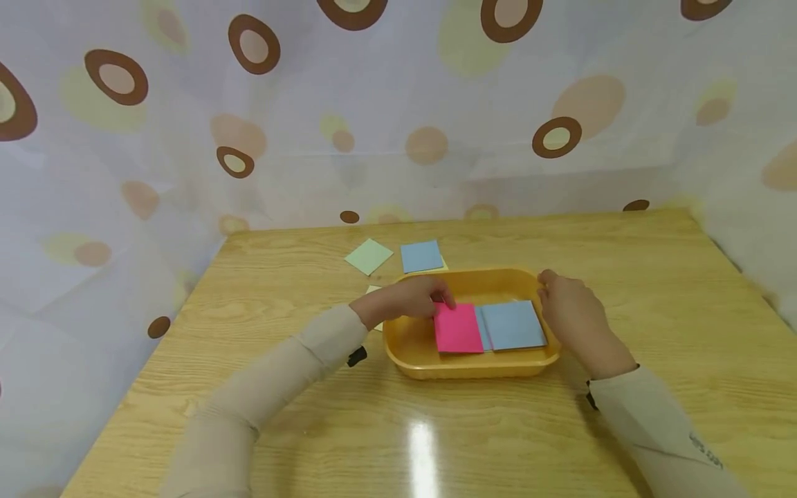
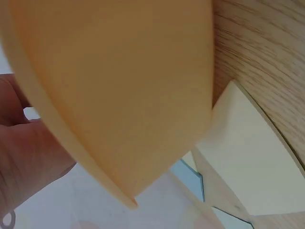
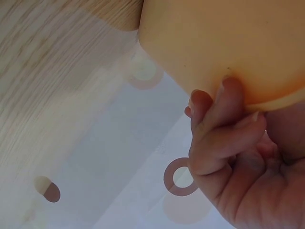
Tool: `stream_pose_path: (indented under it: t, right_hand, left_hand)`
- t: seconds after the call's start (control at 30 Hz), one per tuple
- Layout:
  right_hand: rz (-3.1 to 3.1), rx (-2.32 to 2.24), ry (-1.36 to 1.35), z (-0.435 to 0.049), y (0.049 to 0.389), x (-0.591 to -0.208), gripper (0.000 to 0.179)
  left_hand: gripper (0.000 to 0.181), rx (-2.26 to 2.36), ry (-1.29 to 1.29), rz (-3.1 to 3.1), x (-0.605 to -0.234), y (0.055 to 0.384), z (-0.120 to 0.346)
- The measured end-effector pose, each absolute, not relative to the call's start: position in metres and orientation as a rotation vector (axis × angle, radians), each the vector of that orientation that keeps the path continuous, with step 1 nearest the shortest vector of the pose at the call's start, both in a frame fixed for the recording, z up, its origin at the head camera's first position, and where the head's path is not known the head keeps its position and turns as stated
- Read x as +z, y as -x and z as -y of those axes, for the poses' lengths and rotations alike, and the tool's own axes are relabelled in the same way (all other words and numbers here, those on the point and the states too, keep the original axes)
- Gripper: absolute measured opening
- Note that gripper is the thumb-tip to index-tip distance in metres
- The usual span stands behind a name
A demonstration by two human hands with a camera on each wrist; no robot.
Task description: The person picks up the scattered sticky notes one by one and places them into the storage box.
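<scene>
A yellow-orange plastic tray (image 1: 417, 363) sits on the wooden table. Inside it, at the right, lie blue paper squares (image 1: 513, 325), with a thin pinkish edge showing among them. My left hand (image 1: 423, 296) reaches over the tray's left side and pinches a bright pink paper square (image 1: 459, 330) by its upper left corner; the pink square overlaps the blue ones. In the left wrist view the tray wall (image 2: 114, 95) hides the fingertips. At the tray's right end, my right hand (image 1: 569, 308) grips the rim, its curled fingers (image 3: 231, 98) against the outer wall.
Behind the tray lie a pale green square (image 1: 369, 256) and a blue square (image 1: 421, 256) with a yellow one peeking out beneath. A cream square (image 2: 252, 157) rests by the tray's left side, partly under my left arm. A patterned cloth (image 1: 398, 104) hangs behind the table.
</scene>
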State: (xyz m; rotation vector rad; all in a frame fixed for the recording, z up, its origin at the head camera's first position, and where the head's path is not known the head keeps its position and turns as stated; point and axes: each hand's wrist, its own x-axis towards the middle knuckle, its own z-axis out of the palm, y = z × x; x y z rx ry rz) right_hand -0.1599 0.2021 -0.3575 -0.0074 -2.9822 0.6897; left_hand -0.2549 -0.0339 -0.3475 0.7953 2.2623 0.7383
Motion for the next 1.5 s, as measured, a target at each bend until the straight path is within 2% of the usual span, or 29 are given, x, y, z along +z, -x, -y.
stream_pose_path:
  t: [0.07,0.2,0.4,0.8,0.93,1.2,1.33,1.5]
  right_hand:
    - [2.974,0.688,0.004,-0.202,0.16,-0.359,0.029]
    - [2.956,0.684,-0.007,-0.201,0.161,-0.36,0.028]
    - [2.963,0.673,-0.002,-0.201,0.161,-0.359,0.028]
    - [2.924,0.681,-0.011,-0.205,0.159,-0.358,0.027]
    - [2.931,0.677,-0.023,-0.204,0.159,-0.359,0.026]
    - [2.936,0.662,-0.019,-0.197,0.159,-0.362,0.026]
    - [2.936,0.639,-0.027,-0.2,0.158,-0.366,0.027]
    - [2.927,0.633,-0.031,-0.203,0.159,-0.368,0.029]
  left_hand:
    - [0.032,0.678,-0.814,-2.293,-0.351,0.255,0.03]
    - [0.025,0.526,-0.878,-2.367,-0.354,0.254,0.025]
    - [0.049,0.3,-0.983,-2.433,-0.358,0.244,0.017]
    - [0.053,0.111,-1.052,-2.522,-0.35,0.236,0.009]
    - [0.05,0.26,-1.099,-2.523,-0.34,0.234,0.018]
    - [0.031,0.925,-1.112,-2.589,-0.297,0.229,0.048]
    - [0.026,1.243,-1.047,-2.673,-0.278,0.242,0.06]
    - [0.026,1.479,-0.846,-2.737,-0.267,0.275,0.081]
